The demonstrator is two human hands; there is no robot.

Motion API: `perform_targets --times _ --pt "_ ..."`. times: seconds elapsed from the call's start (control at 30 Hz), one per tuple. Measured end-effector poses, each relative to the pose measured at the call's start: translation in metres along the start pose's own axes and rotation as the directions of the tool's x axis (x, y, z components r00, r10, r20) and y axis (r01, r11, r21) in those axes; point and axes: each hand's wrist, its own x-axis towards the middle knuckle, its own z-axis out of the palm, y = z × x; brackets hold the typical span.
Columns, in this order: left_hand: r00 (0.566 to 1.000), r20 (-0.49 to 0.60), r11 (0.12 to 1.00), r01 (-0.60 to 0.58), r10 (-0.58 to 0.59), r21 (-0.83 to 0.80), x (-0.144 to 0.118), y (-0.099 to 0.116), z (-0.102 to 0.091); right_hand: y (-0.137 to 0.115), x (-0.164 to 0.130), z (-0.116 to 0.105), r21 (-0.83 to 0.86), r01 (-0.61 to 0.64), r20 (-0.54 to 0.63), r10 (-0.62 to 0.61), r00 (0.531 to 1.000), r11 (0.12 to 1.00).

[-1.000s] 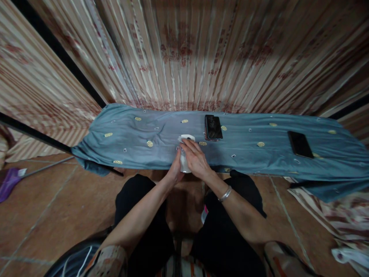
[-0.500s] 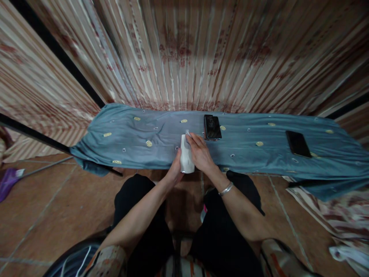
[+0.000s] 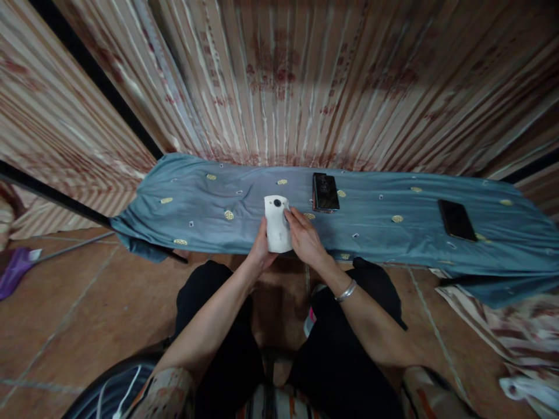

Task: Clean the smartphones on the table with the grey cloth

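Note:
A small white device (image 3: 278, 228) with a dark round spot near its top stands between both my hands, just above the near edge of a blue cloth-covered surface (image 3: 375, 224). My left hand (image 3: 260, 251) grips its left side from below. My right hand (image 3: 304, 240), a metal bracelet on its wrist, holds the right side with fingers curled against it. The broad white face of the device is turned up toward me.
A dark phone (image 3: 325, 192) lies on the blue cloth just right of the device, and a second phone (image 3: 456, 220) lies farther right. A striped curtain (image 3: 279, 81) hangs behind. A purple object (image 3: 13, 269) lies on the tiled floor at left.
The white device has been turned in my hands: earlier it showed a narrow side, now its broad face with the dark spot is up. My right hand slid from on top to its right side.

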Motion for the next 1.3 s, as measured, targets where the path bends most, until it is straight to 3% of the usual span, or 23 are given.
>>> perform_targets --times 0.67,1.03,1.3 --pt "0.992 -0.099 0.995 -0.085 0.079 -0.056 0.008 0.025 -0.006 -0.017 -0.023 0.008 0.023 0.139 0.034 -0.139 0.990 0.990" --pt "0.996 -0.080 0.999 -0.047 0.048 0.026 0.000 0.029 0.002 -0.024 -0.020 -0.001 -0.058 0.201 -0.022 -0.203 0.979 0.978" --pt "0.994 -0.083 0.982 -0.053 0.068 0.179 0.004 0.024 -0.004 -0.030 -0.020 0.008 -0.044 0.271 -0.020 -0.273 0.962 0.961"
